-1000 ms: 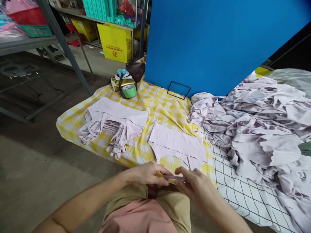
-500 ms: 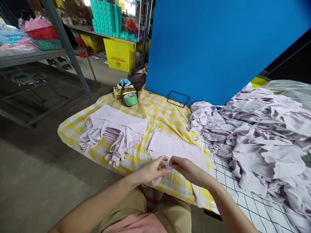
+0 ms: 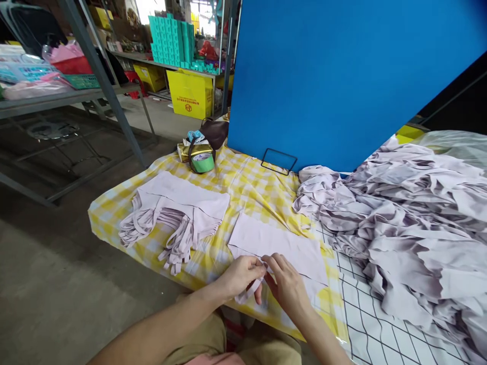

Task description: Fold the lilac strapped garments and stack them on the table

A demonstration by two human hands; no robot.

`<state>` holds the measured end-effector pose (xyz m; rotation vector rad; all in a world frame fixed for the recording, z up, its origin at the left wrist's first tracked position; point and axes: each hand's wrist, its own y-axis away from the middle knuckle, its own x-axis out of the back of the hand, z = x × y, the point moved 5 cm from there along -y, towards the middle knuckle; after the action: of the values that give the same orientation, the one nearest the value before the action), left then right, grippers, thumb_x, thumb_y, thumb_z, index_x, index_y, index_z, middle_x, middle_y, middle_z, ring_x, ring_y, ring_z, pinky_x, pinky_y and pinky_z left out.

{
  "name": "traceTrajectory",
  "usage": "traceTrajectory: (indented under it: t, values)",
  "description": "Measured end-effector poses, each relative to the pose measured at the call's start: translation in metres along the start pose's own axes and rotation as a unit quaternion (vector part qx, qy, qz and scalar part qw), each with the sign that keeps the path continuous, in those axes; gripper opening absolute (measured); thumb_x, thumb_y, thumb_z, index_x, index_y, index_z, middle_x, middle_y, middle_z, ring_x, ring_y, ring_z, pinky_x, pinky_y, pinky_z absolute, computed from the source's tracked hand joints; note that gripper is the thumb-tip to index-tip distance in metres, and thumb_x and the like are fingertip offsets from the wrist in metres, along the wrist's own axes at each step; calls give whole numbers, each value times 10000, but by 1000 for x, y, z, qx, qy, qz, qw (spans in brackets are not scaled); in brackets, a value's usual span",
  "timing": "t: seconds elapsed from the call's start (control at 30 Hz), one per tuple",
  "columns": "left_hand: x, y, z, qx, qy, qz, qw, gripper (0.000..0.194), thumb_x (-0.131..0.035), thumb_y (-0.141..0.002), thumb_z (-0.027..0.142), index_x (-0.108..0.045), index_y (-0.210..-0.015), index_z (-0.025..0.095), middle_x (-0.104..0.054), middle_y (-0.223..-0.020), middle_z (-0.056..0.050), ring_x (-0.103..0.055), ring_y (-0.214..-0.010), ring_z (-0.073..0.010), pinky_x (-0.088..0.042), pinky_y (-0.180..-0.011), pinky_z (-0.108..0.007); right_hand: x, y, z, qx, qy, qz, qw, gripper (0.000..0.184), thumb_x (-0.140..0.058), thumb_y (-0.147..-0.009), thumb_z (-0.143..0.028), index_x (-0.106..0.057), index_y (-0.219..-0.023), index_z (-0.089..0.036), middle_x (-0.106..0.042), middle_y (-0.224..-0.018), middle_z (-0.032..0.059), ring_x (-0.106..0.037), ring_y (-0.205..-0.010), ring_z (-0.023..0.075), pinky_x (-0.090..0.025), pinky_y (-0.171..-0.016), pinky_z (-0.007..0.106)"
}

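Note:
A pale lilac garment piece (image 3: 279, 247) lies flat on the yellow checked cloth (image 3: 251, 182) in front of me. At its near edge my left hand (image 3: 240, 276) is closed on a narrow lilac strap (image 3: 246, 293) that hangs from the piece. My right hand (image 3: 287, 285) pinches the same strap just to the right, fingertips touching the left hand. To the left lies a neat stack of finished lilac pieces (image 3: 178, 210) with their straps fanned toward me.
A big heap of loose lilac fabric (image 3: 407, 218) fills the right side on a white grid sheet (image 3: 384, 329). A blue board (image 3: 342, 76) stands behind. A green tape roll (image 3: 203, 162) and small black wire frame (image 3: 279, 161) sit at the back. Metal shelving stands left.
Both hands moved from the table's near edge up onto the garment's lower edge and took hold of its strap. The view tilted upward slightly.

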<state>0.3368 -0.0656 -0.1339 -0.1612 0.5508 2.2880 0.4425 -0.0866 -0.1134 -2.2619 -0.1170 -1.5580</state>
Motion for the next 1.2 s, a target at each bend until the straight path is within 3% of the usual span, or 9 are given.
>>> traceTrajectory:
  t: [0.1,0.17,0.27,0.33,0.47,0.57,0.67,0.9,1.2]
  values:
    - [6,-3,0,-1,-91,1,996,288,-376,-842,417,-478,-793,153,-518,-454,35,-492,-390,-114,-324,-398,-196,-6,3,0,-13,17,28,999,226,-372,-840,-112,-545,-727,-205,-526,-676,33,-488,-632,174,-378,-553,264]
    - [18,-7,8,-51,-234,54,969,211,-398,-850,315,-521,-807,149,-568,-576,6,-552,-527,-132,-407,-502,-227,-7,4,4,-55,-27,42,997,241,-356,-844,-129,-546,-716,-204,-547,-676,31,-506,-638,166,-375,-560,255]
    - [30,-15,26,-171,-460,113,864,141,-522,-788,159,-568,-921,158,-586,-920,-47,-557,-885,-177,-439,-785,-281,-8,5,17,-183,-147,58,970,186,-397,-849,-240,-566,-784,-196,-589,-668,16,-520,-583,148,-396,-557,248]
    - [30,-22,30,-203,-556,87,801,231,-559,-772,124,-559,-999,168,-540,-1030,-65,-513,-978,-189,-419,-855,-295,-12,7,26,-271,-246,63,929,207,-451,-832,-359,-560,-780,-190,-580,-613,3,-514,-539,150,-413,-537,255]
    - [28,-36,32,-220,-656,38,721,87,-531,-823,167,-583,-893,161,-546,-946,-59,-521,-918,-193,-439,-789,-292,-24,8,32,-345,-404,67,845,292,-494,-787,-488,-521,-774,-198,-545,-586,-6,-536,-571,174,-445,-542,275]
    - [25,-40,32,-242,-687,19,685,109,-487,-849,169,-592,-826,153,-563,-903,-59,-532,-880,-190,-442,-740,-280,-28,5,34,-349,-420,63,835,279,-478,-794,-482,-490,-746,-207,-533,-593,-14,-511,-555,160,-428,-533,264]
    - [28,-44,32,-239,-681,25,692,126,-485,-838,149,-610,-827,147,-574,-889,-61,-540,-864,-183,-441,-715,-266,-27,0,35,-331,-360,57,870,245,-440,-812,-427,-480,-713,-207,-543,-597,-11,-499,-563,153,-406,-544,254]
    - [40,-53,35,-205,-569,63,794,170,-523,-811,175,-676,-884,177,-592,-848,-31,-561,-790,-148,-423,-698,-233,-18,-18,31,-262,-149,2,954,181,-385,-717,-177,-545,-800,-196,-604,-663,22,-523,-582,171,-377,-571,258]
    - [45,-63,30,-206,-543,54,813,153,-549,-813,203,-691,-861,175,-609,-821,-27,-571,-775,-154,-402,-683,-235,-20,-27,34,-214,-56,-42,974,293,-374,-566,-58,-515,-793,-178,-590,-715,36,-514,-594,160,-357,-555,235]
